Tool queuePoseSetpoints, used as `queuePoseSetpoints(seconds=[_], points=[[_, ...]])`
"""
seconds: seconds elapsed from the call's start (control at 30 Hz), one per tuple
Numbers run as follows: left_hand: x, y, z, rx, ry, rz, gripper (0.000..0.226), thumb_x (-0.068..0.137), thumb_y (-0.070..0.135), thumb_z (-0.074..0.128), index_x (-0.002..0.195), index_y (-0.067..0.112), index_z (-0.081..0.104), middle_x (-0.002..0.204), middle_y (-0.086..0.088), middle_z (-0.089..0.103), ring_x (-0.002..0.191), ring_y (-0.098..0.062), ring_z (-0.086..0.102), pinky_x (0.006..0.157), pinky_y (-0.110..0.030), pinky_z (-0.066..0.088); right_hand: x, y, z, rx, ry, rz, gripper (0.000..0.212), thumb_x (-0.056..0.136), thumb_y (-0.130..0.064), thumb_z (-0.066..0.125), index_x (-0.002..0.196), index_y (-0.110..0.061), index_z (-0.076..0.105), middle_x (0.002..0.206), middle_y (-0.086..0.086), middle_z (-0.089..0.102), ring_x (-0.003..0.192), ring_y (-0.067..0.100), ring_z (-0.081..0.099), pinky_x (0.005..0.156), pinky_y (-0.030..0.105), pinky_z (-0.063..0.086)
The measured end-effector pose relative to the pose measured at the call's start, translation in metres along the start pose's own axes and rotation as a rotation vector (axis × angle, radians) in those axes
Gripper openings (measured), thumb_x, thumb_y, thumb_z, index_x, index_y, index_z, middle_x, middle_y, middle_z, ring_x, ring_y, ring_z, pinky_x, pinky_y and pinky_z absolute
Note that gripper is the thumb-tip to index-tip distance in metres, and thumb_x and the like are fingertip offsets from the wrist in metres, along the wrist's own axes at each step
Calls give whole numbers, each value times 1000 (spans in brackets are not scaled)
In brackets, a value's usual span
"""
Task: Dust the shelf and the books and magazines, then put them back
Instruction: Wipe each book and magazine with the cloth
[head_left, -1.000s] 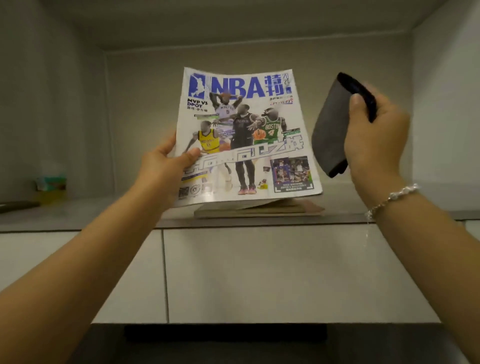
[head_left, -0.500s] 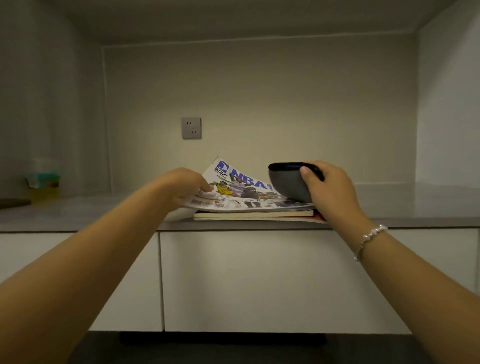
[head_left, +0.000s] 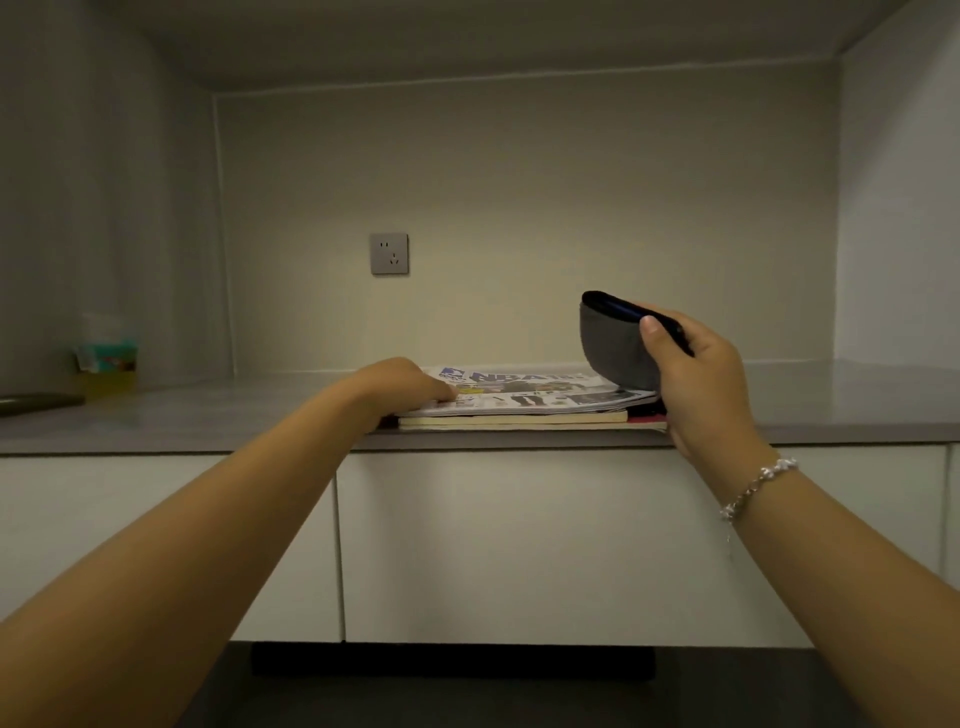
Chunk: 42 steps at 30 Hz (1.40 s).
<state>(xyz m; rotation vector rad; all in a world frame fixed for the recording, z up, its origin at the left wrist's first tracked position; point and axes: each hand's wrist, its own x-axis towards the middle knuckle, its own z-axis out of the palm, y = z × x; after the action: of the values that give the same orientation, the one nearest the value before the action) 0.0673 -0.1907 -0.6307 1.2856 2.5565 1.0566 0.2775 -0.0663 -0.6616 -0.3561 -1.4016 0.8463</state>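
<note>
Magazine (head_left: 524, 392) with the NBA cover lies flat on top of a short stack of books (head_left: 514, 418) at centre frame, the stack sitting at the front edge of the grey shelf (head_left: 218, 410). Your left hand (head_left: 400, 382) rests on the magazine's left edge, fingers bent down onto the cover; whether it pinches the pages or only presses cannot be told from this angle. Your right hand (head_left: 696, 384) is closed around a folded grey cloth (head_left: 615, 348), thumb on its near face, held upright just above the magazine's right end; the cloth's lower edge looks to touch the cover. A beaded bracelet (head_left: 756, 486) sits on your right wrist.

Wall socket (head_left: 389, 253) on the back wall, above and left of the stack. Small teal and yellow box (head_left: 106, 364) at far left of the shelf, well apart from the books. White cabinet fronts (head_left: 493, 540) below the shelf.
</note>
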Motion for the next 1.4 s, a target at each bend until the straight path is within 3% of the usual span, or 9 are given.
queuePoseSetpoints(seconds=[0.1,0.17,0.27,0.4,0.5,0.6,0.87,1.27,1.4], points=[[-13,-1,1,-57,19,59,61,91,46,57,139,10,46,144,-9,44,127,-27,44,104,-34,34,-11,-8,-2,-38,95,-24,18,97,-24,50,107,-24,65,94,-18,61,91,0,55,82,23,50],[-29,0,5,-96,54,129,61,92,45,56,142,14,41,146,-5,43,128,-24,43,102,-31,34,-27,-16,-7,-84,110,-111,21,98,-25,49,112,-24,64,94,-21,59,87,-8,55,77,11,49],[-59,3,19,-251,179,255,48,94,38,54,138,21,47,142,-1,46,126,-21,45,100,-31,37,-53,-27,-15,-89,95,-227,21,98,-23,49,113,-24,63,98,-22,61,90,-15,56,75,7,48],[-97,1,47,-358,463,448,25,96,33,50,120,35,56,129,11,49,128,-15,41,110,-42,33,-88,-33,-25,-60,86,-292,21,97,-22,50,113,-23,62,103,-22,62,99,-9,58,86,15,50],[-123,-7,75,-496,505,542,18,95,28,50,108,38,58,119,17,52,121,-7,44,104,-29,36,-119,-28,-28,-40,70,-299,20,96,-22,50,113,-26,60,102,-24,61,100,-9,58,86,14,50],[-145,-22,107,-597,418,546,21,96,24,49,110,34,61,113,18,57,107,6,51,91,-13,41,-149,-13,-30,-37,62,-294,21,95,-19,51,114,-22,60,104,-20,62,102,-8,58,85,9,46],[-175,-81,189,-827,148,393,21,99,21,41,103,21,62,97,10,67,88,2,63,69,-8,47,-220,56,-33,-81,-71,-46,22,94,-19,54,111,-16,68,104,-14,67,101,-6,59,82,5,44],[-209,-224,300,-787,-103,-68,20,101,25,39,109,23,57,105,4,63,86,-3,60,63,-13,49,-332,169,-37,-182,-394,476,18,94,-20,55,102,-29,69,99,-17,67,94,-4,60,75,5,45],[-234,-263,326,-751,-192,-148,23,98,27,44,114,16,57,93,10,59,70,13,56,60,-5,43,-371,197,-37,-179,-548,709,16,95,-25,54,99,-29,69,101,-7,70,96,11,65,87,29,53]])
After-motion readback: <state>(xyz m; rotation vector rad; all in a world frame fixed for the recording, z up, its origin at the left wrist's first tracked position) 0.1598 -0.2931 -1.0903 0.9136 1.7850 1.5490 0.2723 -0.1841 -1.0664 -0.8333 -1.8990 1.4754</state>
